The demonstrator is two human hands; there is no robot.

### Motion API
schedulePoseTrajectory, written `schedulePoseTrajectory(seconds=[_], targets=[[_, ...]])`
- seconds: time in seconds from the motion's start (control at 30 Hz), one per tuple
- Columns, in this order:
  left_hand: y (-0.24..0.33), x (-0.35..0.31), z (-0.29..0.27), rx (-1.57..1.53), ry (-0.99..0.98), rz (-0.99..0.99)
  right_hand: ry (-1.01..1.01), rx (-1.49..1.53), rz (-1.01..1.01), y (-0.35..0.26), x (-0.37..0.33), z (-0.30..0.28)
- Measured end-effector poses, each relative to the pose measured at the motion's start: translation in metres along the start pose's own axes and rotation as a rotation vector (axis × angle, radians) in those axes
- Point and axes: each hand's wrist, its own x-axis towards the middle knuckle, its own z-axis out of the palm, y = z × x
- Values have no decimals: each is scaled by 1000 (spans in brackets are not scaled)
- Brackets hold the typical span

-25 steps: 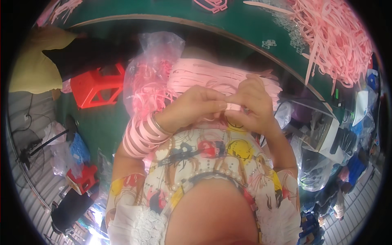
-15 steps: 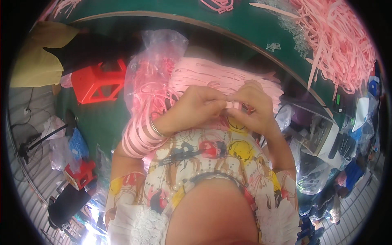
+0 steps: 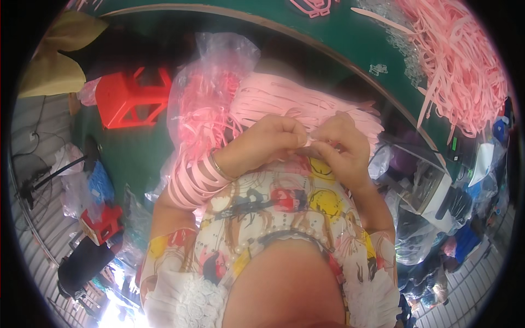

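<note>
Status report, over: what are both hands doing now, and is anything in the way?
Left hand and right hand pinch one pink strip between fingertips. Bundle of pink strips in lap, more looped on left forearm. Nothing blocks the hands.

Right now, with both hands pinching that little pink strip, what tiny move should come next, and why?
Probably slide the strip onto the left forearm. The left hand and right hand pinch a pink strip between their fingertips, and many pink loops already ring the left forearm, above the pile of pink strips on the lap.
</note>
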Motion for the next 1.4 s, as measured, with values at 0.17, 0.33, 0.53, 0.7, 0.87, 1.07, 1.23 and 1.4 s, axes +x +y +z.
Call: schedulePoseTrajectory(seconds=[0.17,0.33,0.53,0.7,0.87,1.07,1.23,1.4], targets=[[-1,2,-11,-118,-130,-99,-227,-68,-262,4,9,-11],[7,-4,-11,213,-126,109,-317,245,91,7,21,-20],[5,-3,-3,1241,198,995,-525,597,341,16,44,-22],[14,-9,-9,901,363,642,-457,446,364,21,63,-11],[26,-25,-48,-108,98,507,12,-194,-259,10,67,20],[37,-25,-54,-204,191,796,-354,426,343,-11,59,73],[38,-5,-98,495,229,542,-501,525,349,-40,83,90],[38,51,-67,904,-160,652,-852,445,101,-54,93,142]])
